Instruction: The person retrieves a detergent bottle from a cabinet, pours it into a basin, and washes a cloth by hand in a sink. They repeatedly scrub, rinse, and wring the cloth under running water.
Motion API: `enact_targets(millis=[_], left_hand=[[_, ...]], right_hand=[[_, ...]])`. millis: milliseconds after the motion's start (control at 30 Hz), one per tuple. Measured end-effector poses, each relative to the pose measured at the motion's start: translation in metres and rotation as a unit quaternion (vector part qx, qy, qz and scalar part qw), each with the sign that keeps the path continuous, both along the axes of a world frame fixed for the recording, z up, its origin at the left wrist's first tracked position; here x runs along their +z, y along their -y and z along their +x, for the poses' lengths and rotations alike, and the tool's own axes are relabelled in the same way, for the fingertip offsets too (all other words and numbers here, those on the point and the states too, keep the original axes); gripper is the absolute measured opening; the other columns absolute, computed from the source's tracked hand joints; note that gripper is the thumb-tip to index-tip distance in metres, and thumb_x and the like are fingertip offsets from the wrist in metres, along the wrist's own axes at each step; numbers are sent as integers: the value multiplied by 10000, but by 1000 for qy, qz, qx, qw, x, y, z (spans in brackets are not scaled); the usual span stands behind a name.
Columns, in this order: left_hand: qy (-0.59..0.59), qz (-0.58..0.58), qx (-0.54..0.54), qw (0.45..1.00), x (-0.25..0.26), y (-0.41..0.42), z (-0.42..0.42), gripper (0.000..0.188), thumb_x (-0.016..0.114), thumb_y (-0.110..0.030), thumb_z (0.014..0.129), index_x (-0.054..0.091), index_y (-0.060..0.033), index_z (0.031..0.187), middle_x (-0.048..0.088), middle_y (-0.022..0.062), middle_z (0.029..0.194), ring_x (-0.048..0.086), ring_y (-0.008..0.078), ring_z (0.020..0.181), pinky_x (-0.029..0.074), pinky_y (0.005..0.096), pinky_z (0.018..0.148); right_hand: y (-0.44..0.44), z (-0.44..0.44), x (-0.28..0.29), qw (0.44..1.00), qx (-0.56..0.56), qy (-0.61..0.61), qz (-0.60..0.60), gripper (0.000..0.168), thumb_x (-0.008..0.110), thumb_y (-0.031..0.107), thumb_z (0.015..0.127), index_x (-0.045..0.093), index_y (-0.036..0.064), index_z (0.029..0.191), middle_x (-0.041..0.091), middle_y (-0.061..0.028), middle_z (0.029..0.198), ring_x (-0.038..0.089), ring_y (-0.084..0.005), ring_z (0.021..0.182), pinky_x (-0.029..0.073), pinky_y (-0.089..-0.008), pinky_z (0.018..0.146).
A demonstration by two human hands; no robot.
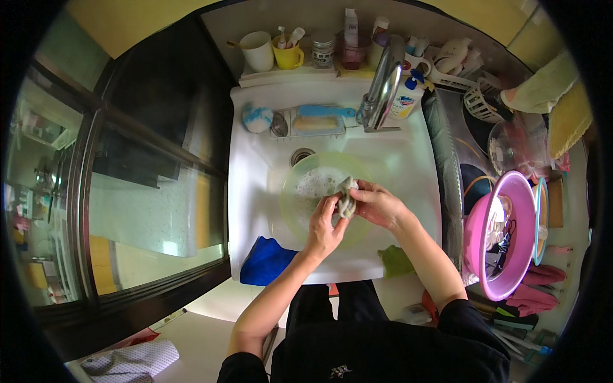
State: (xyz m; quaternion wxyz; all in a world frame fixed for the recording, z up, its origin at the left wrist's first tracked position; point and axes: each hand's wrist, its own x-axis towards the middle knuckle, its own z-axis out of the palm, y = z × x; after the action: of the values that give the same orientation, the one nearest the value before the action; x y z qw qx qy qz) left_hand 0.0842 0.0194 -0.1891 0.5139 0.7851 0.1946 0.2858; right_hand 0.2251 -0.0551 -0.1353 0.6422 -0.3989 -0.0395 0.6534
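Both my hands grip a small, wet, pale grey-green cloth, bunched up between the fingers. My left hand pinches its lower left side, and my right hand holds it from the right. Beneath them a translucent yellow-green basin stands in a white sink. Soapy water with white foam shows inside the basin. How the cloth is folded is partly hidden by my fingers.
A chrome faucet rises at the sink's back right, beside a soap pump bottle. A wire rack holds a blue-handled brush. Blue cloth and green cloth drape the front rim. A pink basin stands right.
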Motion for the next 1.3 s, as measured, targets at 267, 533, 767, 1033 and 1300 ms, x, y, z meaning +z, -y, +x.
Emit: enact_targets(millis=[267, 533, 767, 1033, 1300], left_hand=[[32, -351, 11, 936, -39, -10, 1, 179, 484, -135, 851, 551, -13, 963, 517, -22, 741, 436, 59, 667, 375, 219, 577], [-32, -136, -30, 990, -6, -30, 22, 137, 505, -134, 858, 495, -27, 942, 462, -8, 654, 400, 78, 597, 351, 229, 534], [-111, 24, -129, 985, 55, -48, 28, 150, 539, -125, 839, 517, -33, 956, 528, 84, 668, 484, 147, 576, 406, 261, 550], [-184, 173, -144, 957, 95, -74, 38, 204, 613, -155, 734, 580, -20, 883, 573, 157, 666, 540, 247, 560, 439, 327, 571], [-214, 180, -50, 959, 94, -71, 58, 311, 482, -271, 859, 580, 17, 791, 565, 246, 713, 547, 420, 717, 439, 444, 630]], right_hand=[[6, -11, -30, 961, 56, 271, -6, 420, 655, 98, 752, 426, 15, 1094, 537, -59, 930, 501, -121, 850, 417, -269, 754], [8, 2, -17, 917, 8, 387, -95, 337, 692, 201, 751, 474, 27, 940, 463, 16, 682, 402, -65, 618, 332, -220, 524], [18, 20, -9, 904, -27, 426, -23, 230, 660, 191, 788, 465, 73, 821, 453, 52, 688, 393, -33, 626, 329, -201, 532], [22, 30, 8, 974, -61, 199, 94, 119, 527, 74, 839, 440, 79, 920, 480, -3, 832, 462, -100, 767, 404, -255, 711], [18, 35, -24, 990, -104, 90, 41, 165, 457, 74, 762, 482, 52, 924, 503, -35, 878, 480, -149, 853, 396, -290, 750]])
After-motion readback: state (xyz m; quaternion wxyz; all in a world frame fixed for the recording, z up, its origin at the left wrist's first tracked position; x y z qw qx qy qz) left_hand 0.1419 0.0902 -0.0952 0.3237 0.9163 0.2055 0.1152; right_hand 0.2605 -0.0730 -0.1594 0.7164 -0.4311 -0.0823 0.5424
